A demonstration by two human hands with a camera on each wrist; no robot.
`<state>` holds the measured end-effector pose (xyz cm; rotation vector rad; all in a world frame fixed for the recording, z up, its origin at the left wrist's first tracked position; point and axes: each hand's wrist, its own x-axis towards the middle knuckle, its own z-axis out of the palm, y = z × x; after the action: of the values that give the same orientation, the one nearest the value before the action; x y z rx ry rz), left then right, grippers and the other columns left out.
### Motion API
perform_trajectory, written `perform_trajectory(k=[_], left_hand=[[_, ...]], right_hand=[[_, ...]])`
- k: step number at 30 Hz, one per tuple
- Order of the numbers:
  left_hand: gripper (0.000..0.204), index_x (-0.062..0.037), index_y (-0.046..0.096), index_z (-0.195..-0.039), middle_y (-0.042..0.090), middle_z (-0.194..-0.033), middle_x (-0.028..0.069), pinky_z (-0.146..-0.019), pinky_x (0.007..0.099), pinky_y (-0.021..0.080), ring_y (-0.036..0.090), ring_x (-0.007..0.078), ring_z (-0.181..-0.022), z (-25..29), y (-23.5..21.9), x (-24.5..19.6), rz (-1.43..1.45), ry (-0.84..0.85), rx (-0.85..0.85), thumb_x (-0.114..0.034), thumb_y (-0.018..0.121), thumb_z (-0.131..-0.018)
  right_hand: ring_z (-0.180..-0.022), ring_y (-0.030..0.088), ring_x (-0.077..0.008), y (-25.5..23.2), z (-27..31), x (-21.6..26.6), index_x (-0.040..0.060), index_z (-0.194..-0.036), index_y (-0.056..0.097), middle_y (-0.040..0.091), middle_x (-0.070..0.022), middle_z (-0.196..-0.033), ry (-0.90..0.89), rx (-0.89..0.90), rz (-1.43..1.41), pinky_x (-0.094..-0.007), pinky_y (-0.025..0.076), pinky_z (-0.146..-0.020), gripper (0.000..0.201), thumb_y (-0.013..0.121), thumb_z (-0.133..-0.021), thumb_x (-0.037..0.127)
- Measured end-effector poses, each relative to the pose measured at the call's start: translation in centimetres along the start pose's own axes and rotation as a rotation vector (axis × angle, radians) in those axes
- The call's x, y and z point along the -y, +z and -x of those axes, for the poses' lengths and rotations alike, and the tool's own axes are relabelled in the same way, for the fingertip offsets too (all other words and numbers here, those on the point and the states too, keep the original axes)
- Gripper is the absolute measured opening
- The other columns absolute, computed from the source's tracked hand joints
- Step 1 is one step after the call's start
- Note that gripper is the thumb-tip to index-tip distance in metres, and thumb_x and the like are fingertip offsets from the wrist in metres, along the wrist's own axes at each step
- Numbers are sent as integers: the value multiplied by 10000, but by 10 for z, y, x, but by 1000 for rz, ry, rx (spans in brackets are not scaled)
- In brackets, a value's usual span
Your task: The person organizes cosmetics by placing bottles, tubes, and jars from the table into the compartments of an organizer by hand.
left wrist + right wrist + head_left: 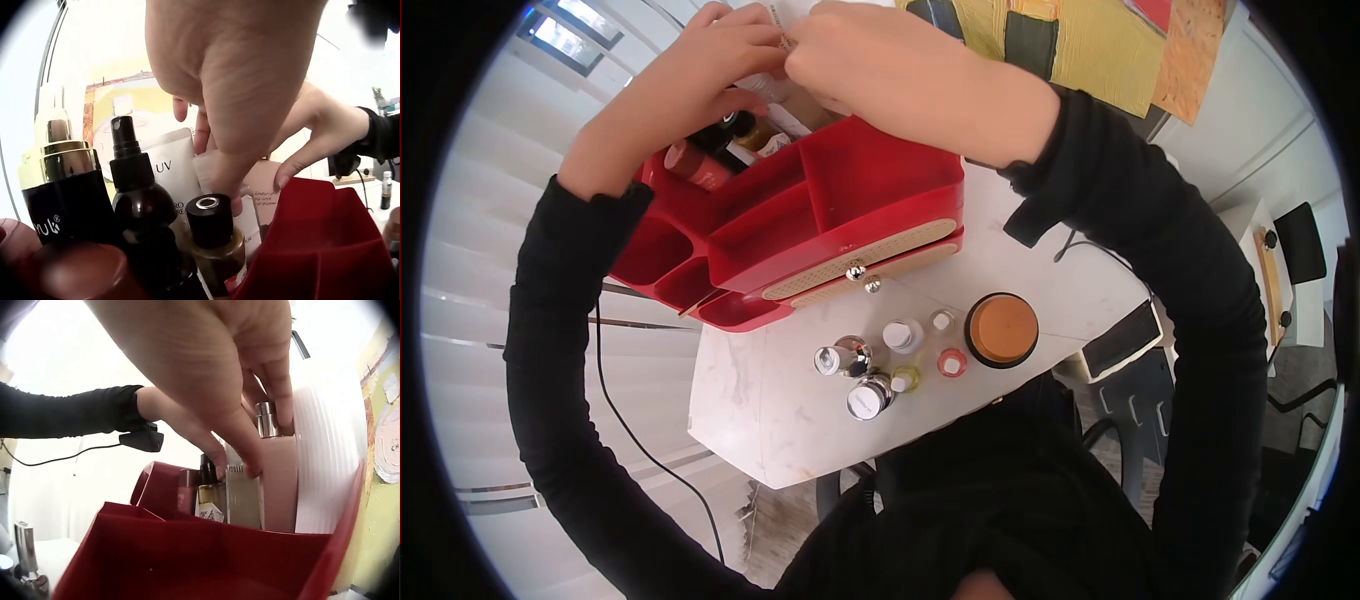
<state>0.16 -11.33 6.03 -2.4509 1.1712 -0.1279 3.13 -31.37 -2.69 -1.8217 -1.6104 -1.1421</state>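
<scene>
At the back of a red organizer (830,190), both hands reach among upright cosmetics. My right hand (890,75) holds a pink bottle (279,481) near its silver cap (267,420), thumb on one side and fingers on the other. My left hand (690,80) reaches down close by, its thumb behind a black-capped bottle (215,234) and its fingers beside a white UV tube (170,159). Whether it grips anything I cannot tell. A black spray bottle (134,181) and a gold-collared black bottle (65,181) stand beside this hand. A ribbed white container (322,462) stands beside the pink bottle.
On the white table (750,420) in front of the organizer stand several small bottles, among them a pink one (951,362) and a yellow one (905,378), plus a brown-lidded jar (1003,328). A painting (1090,50) is behind. A cable (625,425) hangs at the left.
</scene>
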Motion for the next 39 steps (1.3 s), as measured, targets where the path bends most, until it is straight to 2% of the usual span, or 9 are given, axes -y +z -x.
perform_trajectory(k=[2,12,14,17,19,25,27,31,39], left_hand=[[186,-48,673,-961,631,-1060,85,-979,419,335,510,275,-1101,0,2,3,42,2,-25,-117,659,-788],[231,-11,668,-1031,610,-1019,126,-968,399,378,505,305,-1030,-1,-22,-7,150,29,13,-78,675,-809],[247,-8,668,-1044,608,-1014,131,-959,403,392,507,314,-1026,-5,-25,-5,248,33,-2,-77,682,-807],[267,-3,664,-1056,611,-1030,140,-934,405,417,518,322,-1017,-2,-20,-3,295,7,10,-60,698,-798],[279,-3,669,-1062,619,-1056,147,-929,406,430,530,320,-1028,3,-16,-1,319,-64,-63,-49,713,-790],[252,17,677,-1029,618,-1037,167,-928,388,455,573,322,-1018,7,-1,6,407,-8,-102,-29,711,-784],[258,22,677,-1031,623,-1039,176,-921,383,462,584,328,-1003,10,-2,8,388,-50,-94,-23,709,-779],[273,30,677,-1028,643,-1025,204,-899,387,478,609,345,-961,3,-1,0,564,-57,-189,-24,715,-763],[292,29,689,-998,664,-965,202,-856,397,491,618,350,-933,6,-8,-4,307,-117,-160,-61,758,-729]], right_hand=[[-772,648,-370,-5,-6,1,-64,-770,662,635,-226,-750,81,205,-24,-428,521,-694,132,589,-781,46],[-785,649,-366,-10,-8,5,-56,-772,654,638,-232,-783,130,196,-74,-418,520,-701,147,552,-831,32],[-778,656,-357,-9,-8,-1,-54,-806,661,644,-218,-789,-28,2,-149,-415,525,-696,146,558,-841,44],[-780,666,-344,-7,-16,-3,-48,-865,668,647,-205,-801,27,227,-31,-405,534,-702,147,563,-852,54],[-786,672,-337,-6,-19,-4,-48,-896,671,649,-207,-808,96,213,-171,-393,541,-714,156,558,-859,53],[-790,673,-340,12,-4,2,-44,-903,673,653,-212,-813,-15,120,111,-396,545,-717,166,544,-872,56],[-805,675,-347,6,-7,2,-36,-898,678,654,-204,-811,118,308,54,-408,544,-726,165,540,-873,50],[-813,679,-356,13,-21,-12,-30,-876,688,662,-205,-813,-21,118,-16,-414,544,-726,158,556,-864,54],[-821,684,-349,11,-25,-14,-24,-879,699,674,-209,-831,1,240,-10,-411,544,-734,148,589,-845,69]])
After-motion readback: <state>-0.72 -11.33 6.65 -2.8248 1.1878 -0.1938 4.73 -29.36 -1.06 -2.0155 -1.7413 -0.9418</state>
